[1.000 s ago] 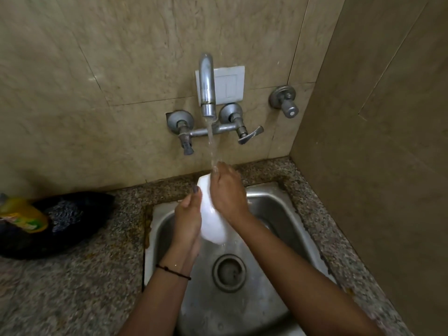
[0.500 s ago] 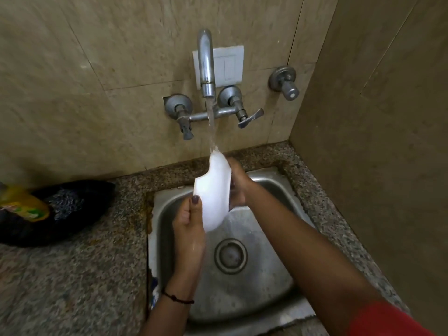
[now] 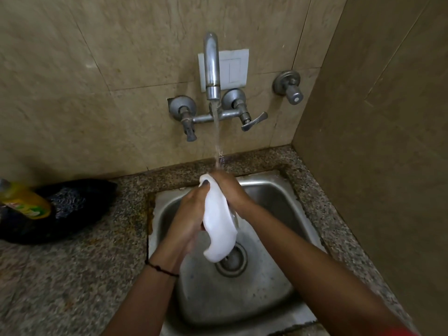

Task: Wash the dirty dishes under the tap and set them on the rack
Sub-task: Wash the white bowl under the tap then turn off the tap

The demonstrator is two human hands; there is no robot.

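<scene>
A white dish, seen almost edge-on, is held upright over the steel sink. My left hand grips its left side, thumb on the top rim. My right hand is wrapped over its top and back, under the stream. Water runs from the wall tap and lands on my right hand and the dish's top edge. The dish's far face is hidden. No rack is in view.
A black bag and a yellow dish-soap bottle lie on the speckled granite counter at left. A tiled wall stands close on the right. The sink drain sits below the dish. A separate valve is on the wall.
The dish has turned and tipped in my hands under the stream. My right hand has come from behind it up over its top edge. My left thumb now sits higher on the rim.
</scene>
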